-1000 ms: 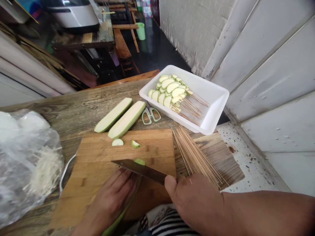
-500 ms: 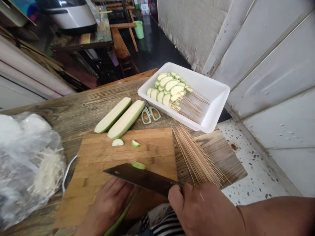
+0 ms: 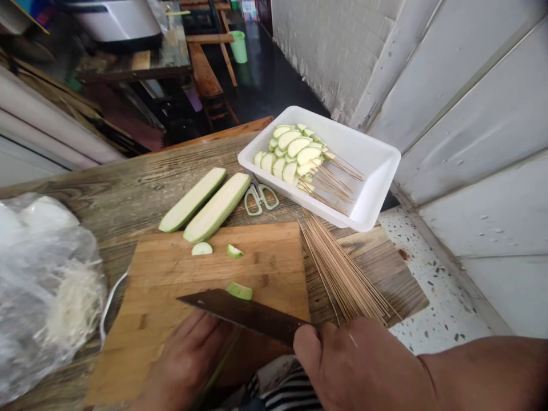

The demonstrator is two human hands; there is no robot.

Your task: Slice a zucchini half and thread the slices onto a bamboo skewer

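My right hand [image 3: 355,362] grips the handle of a wide dark knife [image 3: 244,314], whose blade lies across the lower part of the wooden cutting board [image 3: 171,291]. Just behind the blade, my left hand [image 3: 188,359] is closed on a green zucchini piece [image 3: 218,368], partly hidden by the blade and fingers. A cut green slice [image 3: 240,291] rests against the blade's far side. Two small end pieces, one pale [image 3: 202,249] and one green-edged [image 3: 234,251], are near the board's far edge. Beyond them lie two zucchini halves [image 3: 217,208], cut side up.
Green-handled scissors [image 3: 261,200] lie beside a white tray [image 3: 377,188] of skewered zucchini slices [image 3: 289,151]. Loose bamboo skewers [image 3: 342,268] are right of the board. At the left is a plastic bag [image 3: 25,291] with thin white strands [image 3: 72,302].
The slice beyond the blade shows a little more of its cut face. Both hands and the knife have barely moved; the view has shifted slightly.
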